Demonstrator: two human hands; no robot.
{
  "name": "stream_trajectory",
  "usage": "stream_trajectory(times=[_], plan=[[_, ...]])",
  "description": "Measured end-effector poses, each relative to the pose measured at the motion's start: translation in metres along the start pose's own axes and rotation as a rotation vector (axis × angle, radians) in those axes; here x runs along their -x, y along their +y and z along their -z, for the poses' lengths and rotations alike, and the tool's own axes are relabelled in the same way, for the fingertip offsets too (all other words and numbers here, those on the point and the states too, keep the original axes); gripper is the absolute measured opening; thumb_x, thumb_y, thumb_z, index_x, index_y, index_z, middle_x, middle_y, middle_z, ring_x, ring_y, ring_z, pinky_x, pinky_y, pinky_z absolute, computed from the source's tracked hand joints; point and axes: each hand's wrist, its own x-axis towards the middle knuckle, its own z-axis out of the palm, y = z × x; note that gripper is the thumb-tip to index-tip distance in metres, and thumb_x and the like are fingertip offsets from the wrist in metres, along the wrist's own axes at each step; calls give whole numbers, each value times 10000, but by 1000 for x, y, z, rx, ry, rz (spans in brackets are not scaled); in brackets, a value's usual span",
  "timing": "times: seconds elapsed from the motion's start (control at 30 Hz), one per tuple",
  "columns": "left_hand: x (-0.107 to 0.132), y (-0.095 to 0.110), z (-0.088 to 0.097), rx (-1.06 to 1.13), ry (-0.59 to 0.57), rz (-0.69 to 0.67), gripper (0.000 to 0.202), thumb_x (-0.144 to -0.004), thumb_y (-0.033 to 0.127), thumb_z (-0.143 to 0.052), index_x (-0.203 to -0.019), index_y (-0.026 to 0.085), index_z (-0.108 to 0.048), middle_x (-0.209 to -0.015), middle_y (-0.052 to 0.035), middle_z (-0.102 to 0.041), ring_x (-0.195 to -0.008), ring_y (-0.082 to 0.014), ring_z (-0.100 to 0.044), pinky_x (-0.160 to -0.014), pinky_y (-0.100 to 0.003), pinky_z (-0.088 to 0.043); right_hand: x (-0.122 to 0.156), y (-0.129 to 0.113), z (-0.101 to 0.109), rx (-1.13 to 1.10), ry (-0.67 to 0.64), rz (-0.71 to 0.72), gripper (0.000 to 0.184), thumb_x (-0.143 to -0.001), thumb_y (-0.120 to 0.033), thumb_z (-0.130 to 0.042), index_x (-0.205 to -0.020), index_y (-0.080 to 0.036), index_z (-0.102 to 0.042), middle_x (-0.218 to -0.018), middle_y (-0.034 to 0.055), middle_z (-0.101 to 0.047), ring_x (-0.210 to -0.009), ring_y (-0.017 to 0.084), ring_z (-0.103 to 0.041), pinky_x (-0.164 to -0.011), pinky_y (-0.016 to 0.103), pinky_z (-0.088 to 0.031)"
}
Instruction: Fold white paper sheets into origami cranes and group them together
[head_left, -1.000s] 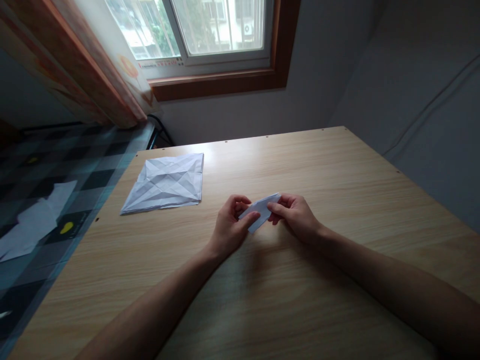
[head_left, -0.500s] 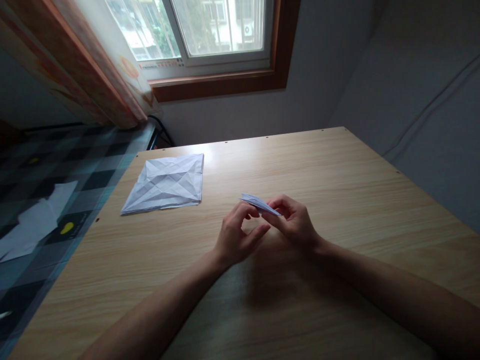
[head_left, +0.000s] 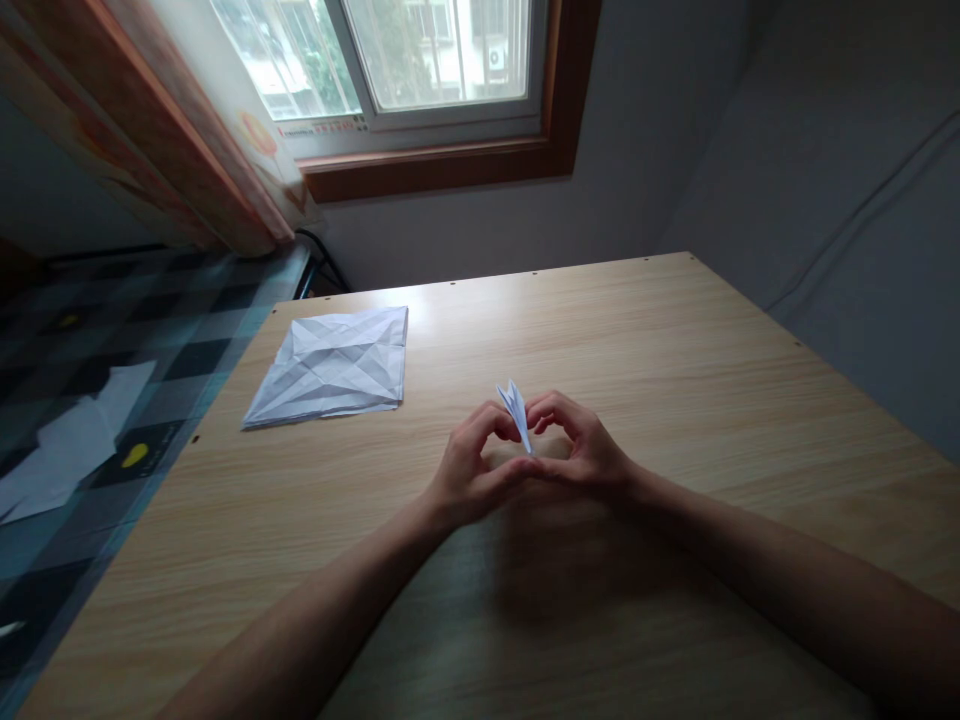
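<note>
A small folded white paper (head_left: 516, 408) stands almost upright between my two hands, seen on its narrow edge with its layers splayed at the top. My left hand (head_left: 480, 462) curls round from the left, its fingertips against one side of the paper. From the right, my right hand (head_left: 581, 445) presses its fingertips to the other side. Both thumbs meet at the paper's lower end. Between fingers and thumb each hand leaves a rounded gap.
Creased white paper sheets (head_left: 337, 365) lie stacked at the table's far left. The wooden table (head_left: 637, 330) stands below a window (head_left: 450, 60). Left of it, a checked cloth (head_left: 187, 355) bears more white paper (head_left: 75, 440). A curtain (head_left: 217, 150) hangs beside the window.
The folded paper has turned from lying slanted to nearly upright. My left hand's fingers and thumb have closed in on it, and my right thumb has moved down to its lower end.
</note>
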Motion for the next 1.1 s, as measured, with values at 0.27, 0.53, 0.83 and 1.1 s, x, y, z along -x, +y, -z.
stream_trajectory(times=[0.27, 0.53, 0.83, 1.1], plan=[[-1, 3, 2, 41, -33, -27, 322, -848, 484, -621, -811, 172, -554, -843, -48, -579, -808, -189, -550, -751, -313, -425, -2, -10, 3, 89, -20, 85, 178, -821, -289, -667, -973, -223, -602, -985, 57, -655, -915, 220, -613, -775, 363, -502], [1, 1, 5, 118, -86, 6, 274, -860, 434, -607, -855, 162, -580, -925, -75, -600, -879, -211, -563, -816, -341, -433, -2, -13, 2, 186, 37, 145, 154, -836, -313, -670, -936, -218, -599, -937, 60, -650, -873, 209, -610, -768, 363, -508], [2, -6, 1, 156, -21, 88, 192, -865, 312, -528, -770, 161, -600, -839, -50, -601, -795, -188, -547, -761, -320, -424, -2, -9, 2, 188, 18, 154, 186, -846, -335, -674, -966, -212, -604, -936, 60, -640, -851, 197, -598, -730, 344, -516], [0, -15, 6, 410, -51, 305, 152, -710, 248, -526, -721, 138, -630, -774, -54, -620, -779, -215, -553, -748, -341, -426, -1, -11, -3, 261, 53, 199, 108, -880, -288, -649, -934, -212, -596, -897, 53, -643, -797, 180, -609, -720, 339, -532]])
